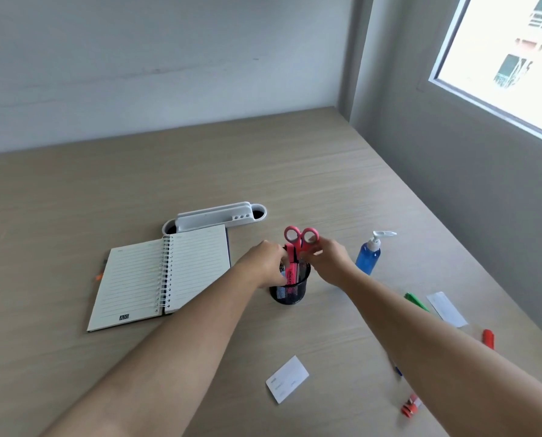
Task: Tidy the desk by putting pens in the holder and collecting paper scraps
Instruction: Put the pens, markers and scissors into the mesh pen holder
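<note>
A black mesh pen holder (290, 293) stands mid-desk with pink scissors (301, 236) upright in it. My left hand (263, 263) is at the holder's left rim, its fingers closed on a pink highlighter (291, 271) standing in the holder. From the right, my right hand (329, 263) pinches just under the scissors' right loop. Loose on the desk lie a white paper scrap (287, 380), a paper slip (446, 309), a green marker (416, 301), a red marker (488, 338), a blue pen (397, 370) partly hidden by my right arm, and an orange-red piece (410, 406).
An open spiral notebook (162, 279) lies left of the holder, with an orange pen (99, 275) peeking out at its left edge. A white desk organiser (214, 217) sits behind it. A blue pump bottle (369, 257) stands right of the holder. Walls bound the desk at the back and right.
</note>
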Motion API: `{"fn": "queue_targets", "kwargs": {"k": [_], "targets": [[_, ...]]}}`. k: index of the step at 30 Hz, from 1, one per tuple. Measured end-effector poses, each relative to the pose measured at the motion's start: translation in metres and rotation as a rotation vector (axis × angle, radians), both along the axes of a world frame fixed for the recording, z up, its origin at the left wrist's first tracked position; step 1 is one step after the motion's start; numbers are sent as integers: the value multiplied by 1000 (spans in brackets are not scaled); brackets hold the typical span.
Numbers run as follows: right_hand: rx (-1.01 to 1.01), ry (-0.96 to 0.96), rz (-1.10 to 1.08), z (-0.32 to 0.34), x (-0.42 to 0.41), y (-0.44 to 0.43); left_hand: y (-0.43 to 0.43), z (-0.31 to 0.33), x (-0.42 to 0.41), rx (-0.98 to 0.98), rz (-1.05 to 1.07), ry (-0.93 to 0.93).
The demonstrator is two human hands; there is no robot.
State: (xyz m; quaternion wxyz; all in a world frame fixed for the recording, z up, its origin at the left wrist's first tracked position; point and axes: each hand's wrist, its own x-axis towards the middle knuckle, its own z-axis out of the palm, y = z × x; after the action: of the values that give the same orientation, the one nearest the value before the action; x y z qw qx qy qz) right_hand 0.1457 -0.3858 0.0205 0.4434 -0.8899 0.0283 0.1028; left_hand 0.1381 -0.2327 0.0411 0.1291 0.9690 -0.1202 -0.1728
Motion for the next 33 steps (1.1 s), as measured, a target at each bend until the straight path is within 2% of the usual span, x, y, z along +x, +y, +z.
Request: {"fn": "queue_targets", "kwargs": {"k": [9, 13, 16, 20, 23, 27, 33], "targets": [[0, 31, -49, -4, -9, -1, 8, -7, -18, -42, 95, -292], [-68, -61, -114, 8, -23, -24, 2, -2, -35, -64, 40, -461], [-126, -135, -196, 18, -41, -64, -23, 3, -48, -108, -73, -514], [-136, -70, -343, 24, -79, -121, -71, 5, -70, -94, -258, -401], [-253, 55, -388, 14, -115, -153, -108, -7, -84, -22, -312, -241], [-342, 287, -377, -18, -154, -175, -145, -35, -89, 44, -222, -78], [-355, 424, -394, -51, -162, -179, -185, -75, -80, 96, -7, 73]]}}
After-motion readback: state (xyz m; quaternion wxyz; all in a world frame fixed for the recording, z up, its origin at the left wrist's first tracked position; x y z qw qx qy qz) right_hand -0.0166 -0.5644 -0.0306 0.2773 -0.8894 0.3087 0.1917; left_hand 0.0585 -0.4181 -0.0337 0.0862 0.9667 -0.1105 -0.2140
